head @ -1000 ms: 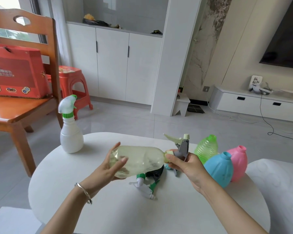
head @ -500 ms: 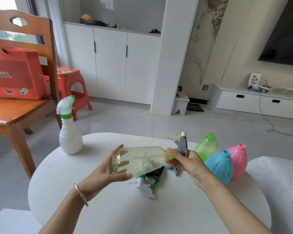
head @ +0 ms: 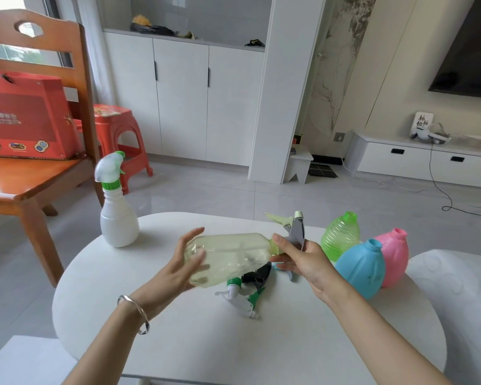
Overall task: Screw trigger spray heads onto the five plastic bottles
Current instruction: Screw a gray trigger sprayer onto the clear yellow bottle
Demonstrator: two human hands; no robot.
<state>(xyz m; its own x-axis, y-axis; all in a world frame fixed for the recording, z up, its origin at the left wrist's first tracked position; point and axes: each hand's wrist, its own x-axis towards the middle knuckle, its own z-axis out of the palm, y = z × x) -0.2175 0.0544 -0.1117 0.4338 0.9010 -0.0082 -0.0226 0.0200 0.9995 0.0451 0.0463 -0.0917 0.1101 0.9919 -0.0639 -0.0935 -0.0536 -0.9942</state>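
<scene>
Mid-frame, my left hand (head: 175,269), fingers spread, holds the bottle (head: 228,257) sideways so my right hand (head: 303,259), pinching the head (head: 297,232), can twist it.

It is bright in here. Daylight comes in from the window (head: 20,52) on the left. The floor (head: 178,201) shines a bit. Shadows on the table (head: 289,343) are soft. Straight lines bend near the edges.

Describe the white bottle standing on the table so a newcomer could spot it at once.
Start at the round white table. At its far left edge, nearest the wooden chair, stands the white bottle. Unlike the green bottle, blue bottle and pink bottle grouped at the right, it stands alone and wears a trigger head.
</scene>
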